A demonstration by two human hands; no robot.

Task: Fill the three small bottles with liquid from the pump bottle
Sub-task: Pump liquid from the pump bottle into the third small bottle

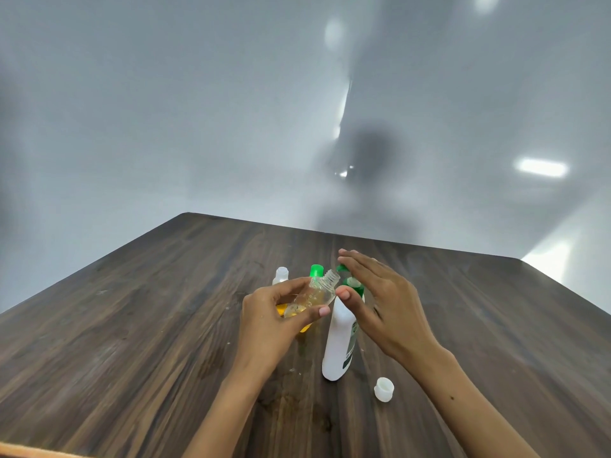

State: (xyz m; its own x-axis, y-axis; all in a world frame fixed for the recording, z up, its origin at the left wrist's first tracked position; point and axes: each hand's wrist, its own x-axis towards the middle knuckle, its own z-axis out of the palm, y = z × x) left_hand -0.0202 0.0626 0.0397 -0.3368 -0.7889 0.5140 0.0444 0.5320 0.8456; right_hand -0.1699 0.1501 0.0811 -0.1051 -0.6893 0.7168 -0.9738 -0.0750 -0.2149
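My left hand (pixel 277 319) grips a small clear bottle (pixel 314 294), tilted with its open threaded neck toward the green pump spout; a little yellowish liquid sits in its lower end. My right hand (pixel 380 302) lies flat with straight fingers over the green pump head (pixel 344 271) of the tall white pump bottle (pixel 340 345), thumb beside the neck. Behind my left hand stand a yellow-filled bottle with a green cap (pixel 316 270) and a small white-capped bottle (pixel 281 275), both partly hidden.
A loose white cap (pixel 384 389) lies on the dark wooden table (pixel 132 325) to the right of the pump bottle. Small droplets and smears mark the wood near the bottles. A pale wall rises behind the table's far edge.
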